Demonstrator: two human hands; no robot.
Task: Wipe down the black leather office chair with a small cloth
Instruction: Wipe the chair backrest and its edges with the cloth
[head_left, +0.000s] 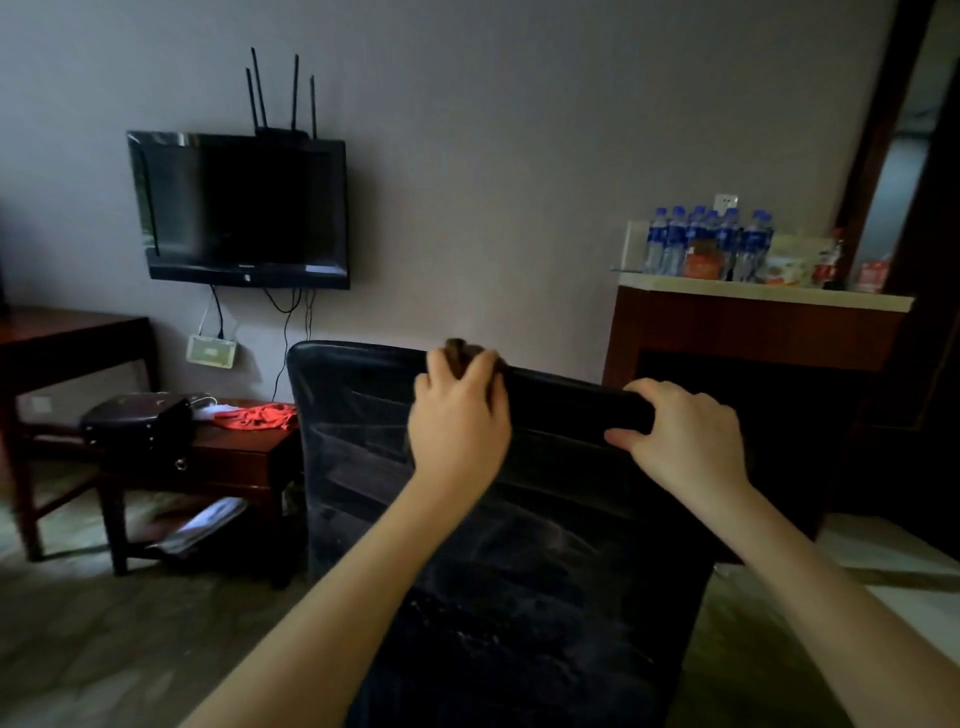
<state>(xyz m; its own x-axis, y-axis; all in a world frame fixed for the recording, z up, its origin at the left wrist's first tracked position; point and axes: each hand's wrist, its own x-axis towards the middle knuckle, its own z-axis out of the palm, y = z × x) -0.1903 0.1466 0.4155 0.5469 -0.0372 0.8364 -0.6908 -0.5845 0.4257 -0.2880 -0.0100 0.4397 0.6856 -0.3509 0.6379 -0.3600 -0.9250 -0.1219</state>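
head cam, wide-angle, faces fwd and down, close over chair (519, 519) back, wall (493, 156) beyond

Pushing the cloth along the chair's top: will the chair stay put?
Likely, while the right hand grips the top of the chair. Its base is hidden, so it might swivel or roll if released. The cloth, bunched in the left hand, looks soft.

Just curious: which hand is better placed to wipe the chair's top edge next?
Left hand, probably: it holds the cloth on the top edge of the chair. The right hand grips the bare edge, without cloth.
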